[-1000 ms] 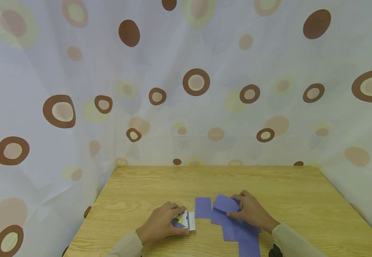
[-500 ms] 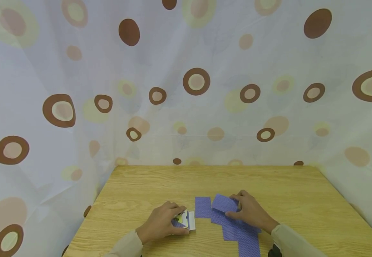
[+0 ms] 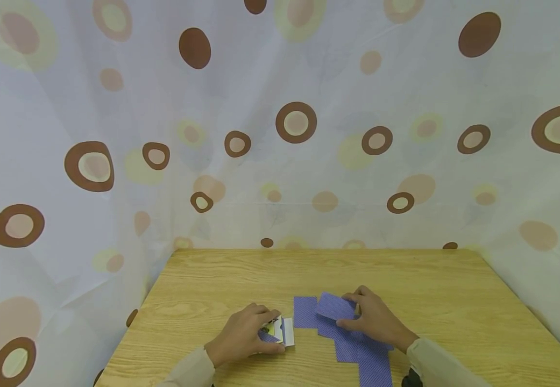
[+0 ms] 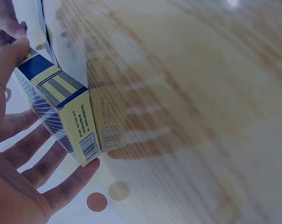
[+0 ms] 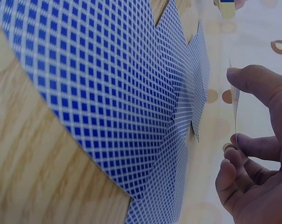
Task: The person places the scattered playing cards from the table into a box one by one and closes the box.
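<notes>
My left hand (image 3: pixel 243 333) grips a playing card box (image 3: pixel 288 331) on the table, thumb on one side and fingers on the other. Its white flap sticks out at the right end. A barcode shows on the near end of the box (image 4: pixel 78 119) in the left wrist view. Between thumb and fingers of my right hand (image 3: pixel 378 318) is a playing card (image 3: pixel 334 307) with a blue checked back, held tilted above other cards. The right wrist view shows this card (image 5: pixel 234 102) nearly edge-on. Below it, several overlapping playing cards (image 3: pixel 375 368) lie face down.
One face-down card (image 3: pixel 305 312) lies at the left end of the spread, between the box and the held card. The wooden table (image 3: pixel 328 269) runs back to a dotted curtain (image 3: pixel 241 97), which also hangs along both sides.
My right hand has shifted slightly to the left with the pinched playing card. The left hand and the card box have stayed in place.
</notes>
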A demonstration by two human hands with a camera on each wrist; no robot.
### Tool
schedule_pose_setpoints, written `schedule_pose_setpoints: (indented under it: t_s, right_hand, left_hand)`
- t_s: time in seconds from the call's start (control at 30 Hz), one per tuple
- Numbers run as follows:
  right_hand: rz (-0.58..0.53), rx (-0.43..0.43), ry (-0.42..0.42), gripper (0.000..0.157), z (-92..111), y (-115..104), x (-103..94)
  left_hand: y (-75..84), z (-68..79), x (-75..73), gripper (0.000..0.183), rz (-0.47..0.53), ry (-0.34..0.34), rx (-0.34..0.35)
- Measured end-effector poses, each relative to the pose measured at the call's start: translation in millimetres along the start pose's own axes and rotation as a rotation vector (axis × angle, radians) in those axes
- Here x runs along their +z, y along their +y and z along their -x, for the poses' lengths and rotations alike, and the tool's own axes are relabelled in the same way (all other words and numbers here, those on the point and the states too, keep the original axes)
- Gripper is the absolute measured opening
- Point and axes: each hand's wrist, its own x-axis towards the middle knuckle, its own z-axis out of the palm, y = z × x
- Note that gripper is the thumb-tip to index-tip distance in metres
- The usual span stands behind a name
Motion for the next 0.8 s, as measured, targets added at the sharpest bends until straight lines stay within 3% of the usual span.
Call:
schedule_pose_setpoints:
  t_s: [0.8]
  right_hand:
    - [-0.022, -0.045, -0.021, 0.069, -4.2, -8.1, 4.2]
  left_hand:
    - [-1.7, -0.9, 2.1, 0.081, 0.001, -0.002, 0.001]
